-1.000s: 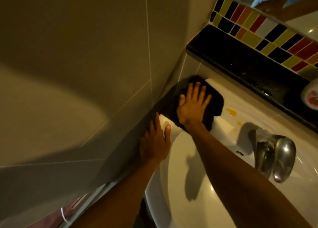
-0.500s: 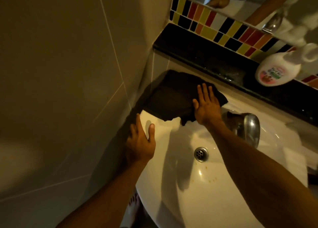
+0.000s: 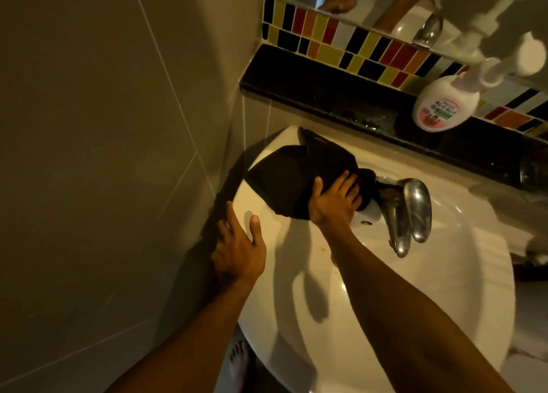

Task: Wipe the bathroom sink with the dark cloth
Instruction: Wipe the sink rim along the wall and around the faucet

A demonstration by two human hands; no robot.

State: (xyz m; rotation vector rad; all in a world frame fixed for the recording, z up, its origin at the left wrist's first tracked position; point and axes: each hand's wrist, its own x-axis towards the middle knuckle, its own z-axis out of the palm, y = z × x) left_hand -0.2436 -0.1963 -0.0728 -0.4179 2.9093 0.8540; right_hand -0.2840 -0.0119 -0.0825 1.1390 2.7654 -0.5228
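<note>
The dark cloth [image 3: 293, 179] lies bunched on the back left rim of the white sink [image 3: 462, 280], reaching to the base of the chrome tap [image 3: 406, 211]. My right hand [image 3: 335, 201] presses on the cloth's right part, fingers curled into the fabric, right beside the tap. My left hand [image 3: 240, 250] rests flat on the sink's left rim, fingers spread, holding nothing. Small yellow specks [image 3: 323, 248] show inside the basin near my right forearm.
A beige tiled wall [image 3: 103, 155] stands close on the left. Behind the sink runs a black ledge [image 3: 326, 93] with a white pump bottle [image 3: 444, 101] on it, under coloured mosaic tiles [image 3: 341, 42] and a mirror. A bare foot [image 3: 237, 363] shows below the sink.
My right hand has dragged the cloth rightward along the back rim, from the left corner to the tap base, and now grips it. The left hand stays on the rim.
</note>
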